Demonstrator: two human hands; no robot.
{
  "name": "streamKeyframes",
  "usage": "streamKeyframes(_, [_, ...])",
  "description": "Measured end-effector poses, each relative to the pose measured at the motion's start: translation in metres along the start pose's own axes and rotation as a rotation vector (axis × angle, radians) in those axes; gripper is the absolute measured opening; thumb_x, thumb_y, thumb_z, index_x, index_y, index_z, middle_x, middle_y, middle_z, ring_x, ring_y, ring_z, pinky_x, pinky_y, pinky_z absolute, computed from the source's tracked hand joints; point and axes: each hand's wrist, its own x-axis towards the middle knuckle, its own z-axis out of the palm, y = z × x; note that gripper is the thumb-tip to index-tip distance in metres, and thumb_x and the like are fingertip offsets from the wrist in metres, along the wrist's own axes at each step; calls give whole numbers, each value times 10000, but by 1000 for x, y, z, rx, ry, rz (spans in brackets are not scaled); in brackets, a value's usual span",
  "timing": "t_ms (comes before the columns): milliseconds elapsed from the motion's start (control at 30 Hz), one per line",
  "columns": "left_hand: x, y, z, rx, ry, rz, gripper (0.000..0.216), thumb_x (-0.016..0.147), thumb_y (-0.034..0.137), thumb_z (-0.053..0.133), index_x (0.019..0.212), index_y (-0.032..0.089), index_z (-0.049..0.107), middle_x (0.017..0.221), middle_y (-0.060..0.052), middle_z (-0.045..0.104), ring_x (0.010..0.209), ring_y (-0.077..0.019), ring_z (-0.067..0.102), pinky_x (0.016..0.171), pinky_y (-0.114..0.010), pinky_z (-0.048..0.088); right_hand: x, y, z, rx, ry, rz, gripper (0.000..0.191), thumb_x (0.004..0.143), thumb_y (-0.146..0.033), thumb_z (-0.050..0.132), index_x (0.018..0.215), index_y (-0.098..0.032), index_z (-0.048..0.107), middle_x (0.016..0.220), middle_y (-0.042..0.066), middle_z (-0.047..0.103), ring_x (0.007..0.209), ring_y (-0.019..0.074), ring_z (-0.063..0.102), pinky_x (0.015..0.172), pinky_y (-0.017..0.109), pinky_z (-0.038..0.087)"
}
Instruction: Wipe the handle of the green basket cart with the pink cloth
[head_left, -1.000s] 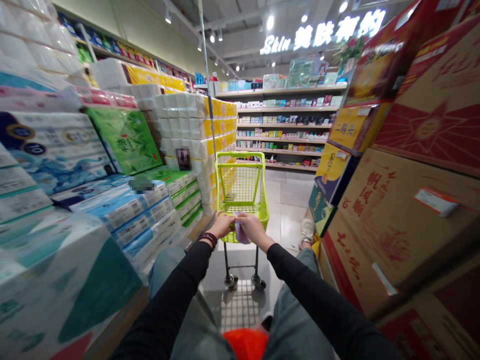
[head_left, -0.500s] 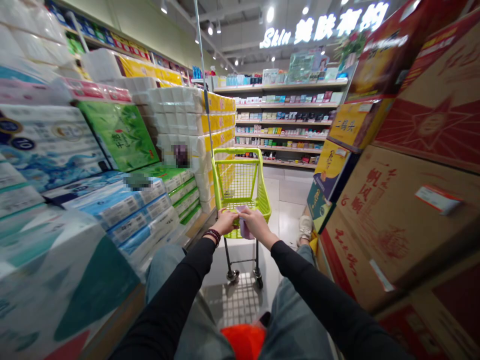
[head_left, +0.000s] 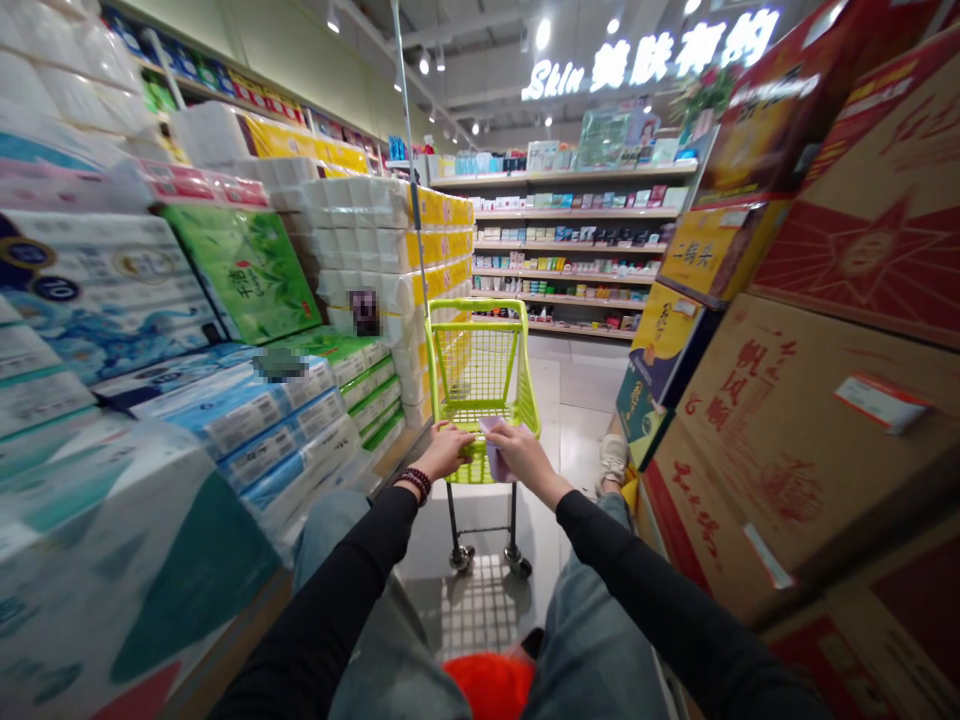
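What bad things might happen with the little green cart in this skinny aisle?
The cart sits close beside the stacked tissue packs, so it might bump them and knock some loose. Cardboard boxes crowd the other side, and the shoe beside them could catch on them. The right hand also pinches a purple cloth against the handle, so its grip may be weaker than the left hand.
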Motion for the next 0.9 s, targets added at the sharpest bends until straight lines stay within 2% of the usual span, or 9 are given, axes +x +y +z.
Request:
streamKeyframes(100, [-4,0,-1,-13,4,10,353,839,282,798,1187,294,733,1190,-51,786,1203,-282,637,1169,-517,296,9,-15,4,37,-46,-37,332,989,-96,621,1219,-268,787,1235,74,758,978,204,704,905,335,515])
streamKeyframes(333, [-11,-18,-11,-11,-21,43,210,815,279,808,1012,257,737,1137,-43,796,1194,-270,638,1143,-480,309,-14,18,-24,27,-34,-46,328,963,-69,622,1177,-255,788,1214,61,761,979,183,701,907,303,534])
streamKeyframes(467, [-7,-28,-21,12,-78,2,217,804,249,815,1006,252,733,1155,-45,786,1214,-283,629,1151,-486,307,-5,12,-29,4,-108,9,306,947,-63,649,1156,-237,790,1204,76,762,1027,202,705,925,310,533])
streamKeyframes(533, [-5,-29,-23,70,-78,-38,247,803,210,817,1028,250,724,1158,-61,773,1228,-295,622,1168,-498,305,3,3,-27,-2,-134,51,292,950,-72,658,1154,-232,792,1182,80,767,1033,208,708,948,319,521])
streamKeyframes(667, [-7,-18,-12,140,32,-21,382,844,120,758,1195,235,656,1227,-99,724,1235,-281,618,1167,-476,355,15,-10,-19,16,-96,125,254,972,-98,650,1129,-233,797,1182,72,773,1070,217,702,981,332,489])
streamKeyframes(733, [-7,-9,-3,130,75,-48,374,891,172,735,1244,199,613,1262,-127,699,1231,-285,620,1145,-458,391,20,-15,-13,23,-68,152,250,981,-99,636,1113,-234,801,1195,66,773,1075,216,700,1017,348,462])
streamKeyframes(800, [-4,-3,1,125,92,-111,319,909,230,736,1199,184,612,1236,-140,699,1225,-304,628,1165,-479,378,25,-20,-5,23,-61,161,245,985,-104,633,1089,-239,808,1198,65,771,1060,214,704,1044,370,436])
streamKeyframes(900, [2,-1,-1,108,53,-170,279,888,300,768,1106,190,634,1192,-143,712,1216,-330,642,1160,-487,385,32,-28,7,33,-67,119,218,989,-129,648,1061,-245,818,1167,67,770,1023,215,710,1020,383,432])
